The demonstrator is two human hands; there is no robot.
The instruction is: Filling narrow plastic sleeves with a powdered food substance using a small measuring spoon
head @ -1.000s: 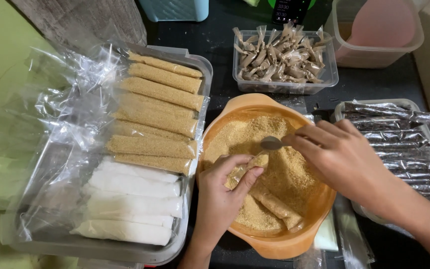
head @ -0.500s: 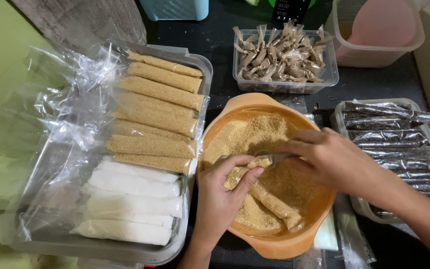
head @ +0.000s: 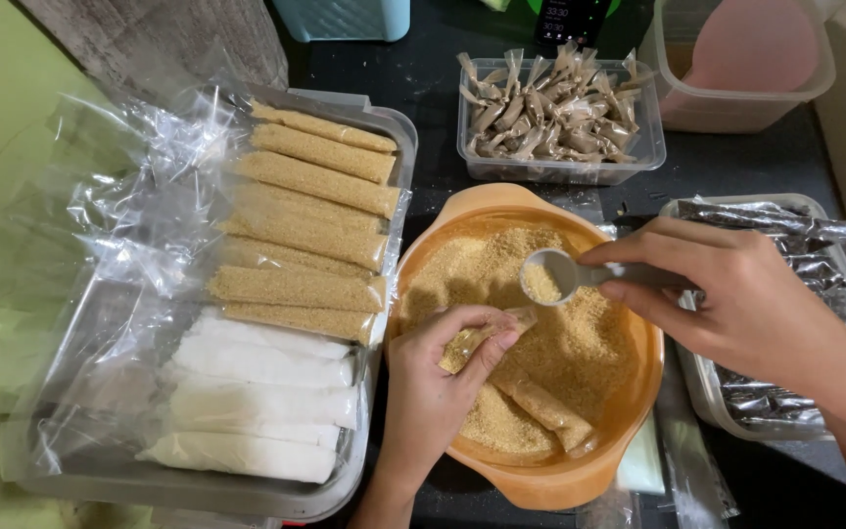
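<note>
Over the orange bowl (head: 540, 485) of brown crumbs, the left hand (head: 433, 392) pinches a small clear bag (head: 472, 341) while the right hand (head: 736, 294) holds a half-filled spoon (head: 552, 276) just beside its mouth.

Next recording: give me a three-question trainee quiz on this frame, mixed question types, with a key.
1. True or false: the spoon in the right hand is empty.
2. The left hand holds: A) a silver packet B) a thin clear tube bag C) a lid.
3. What colour is the bowl of crumbs?

Key: 1 false, it carries crumbs; 2 B; 3 orange.
</note>
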